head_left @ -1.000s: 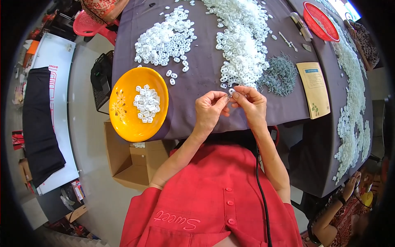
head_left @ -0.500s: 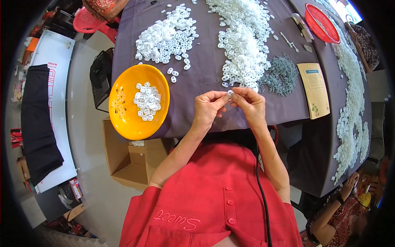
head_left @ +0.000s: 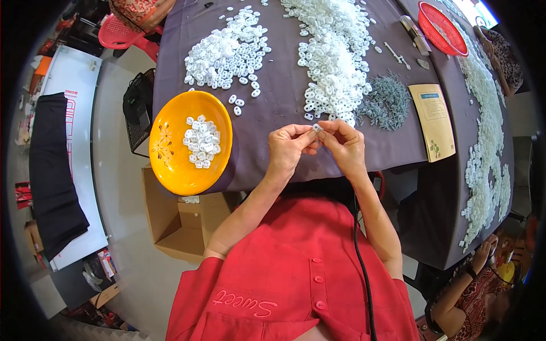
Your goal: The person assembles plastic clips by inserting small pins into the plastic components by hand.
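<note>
Just above the table's near edge, my left hand (head_left: 286, 149) and my right hand (head_left: 346, 148) meet, thumbs and fingertips pinched together. Between them is a small white plastic piece (head_left: 317, 128) with holes, partly covered by the fingertips. Beyond my hands a long heap of white two-hole plastic pieces (head_left: 335, 68) runs away over the dark cloth. Beside it, to the right, lies a pile of small grey-blue plastic parts (head_left: 387, 102), too fine to make out singly. On the left, an orange-yellow dish (head_left: 170, 170) holds a cluster of white pieces (head_left: 202, 142).
Another pile of white pieces (head_left: 222, 59) lies behind the dish. A tan booklet (head_left: 441, 125) rests at the right edge, with a red basket (head_left: 441, 31) farther back. An open cardboard box (head_left: 176, 238) stands below the table. Another person (head_left: 472, 290) sits at lower right.
The whole view has shifted slightly. Both hands stay pinched on the same small piece, with only slight finger movement.
</note>
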`<control>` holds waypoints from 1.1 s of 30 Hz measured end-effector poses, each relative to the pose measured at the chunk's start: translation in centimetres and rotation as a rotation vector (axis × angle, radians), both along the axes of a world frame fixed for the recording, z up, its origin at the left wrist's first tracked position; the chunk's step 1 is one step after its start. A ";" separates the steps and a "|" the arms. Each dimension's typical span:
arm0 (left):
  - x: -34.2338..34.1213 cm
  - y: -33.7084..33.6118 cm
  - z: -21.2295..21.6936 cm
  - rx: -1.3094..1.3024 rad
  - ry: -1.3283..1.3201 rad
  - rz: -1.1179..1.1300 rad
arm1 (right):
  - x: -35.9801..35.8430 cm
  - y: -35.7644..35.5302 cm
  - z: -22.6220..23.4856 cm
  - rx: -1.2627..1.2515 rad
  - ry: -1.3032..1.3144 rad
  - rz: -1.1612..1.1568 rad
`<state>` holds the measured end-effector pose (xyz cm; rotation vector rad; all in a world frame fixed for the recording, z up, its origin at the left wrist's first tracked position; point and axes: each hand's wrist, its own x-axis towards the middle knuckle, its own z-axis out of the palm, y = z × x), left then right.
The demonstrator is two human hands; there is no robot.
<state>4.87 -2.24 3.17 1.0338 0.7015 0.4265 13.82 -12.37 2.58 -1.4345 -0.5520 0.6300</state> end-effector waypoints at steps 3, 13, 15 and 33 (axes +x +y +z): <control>-0.2 0.2 0.0 -0.078 -0.011 -0.043 | -0.2 -0.2 0.8 0.016 -0.021 0.044; 0.0 -0.2 0.2 -0.205 0.013 -0.041 | 0.3 -0.3 0.7 -0.082 -0.441 0.058; 0.1 -0.3 0.2 -0.153 0.014 -0.030 | 0.1 -0.4 0.8 -0.081 -0.445 0.055; 0.0 -0.4 -1.2 -0.086 0.065 -0.159 | 0.0 -0.3 -0.4 -0.164 -0.707 0.040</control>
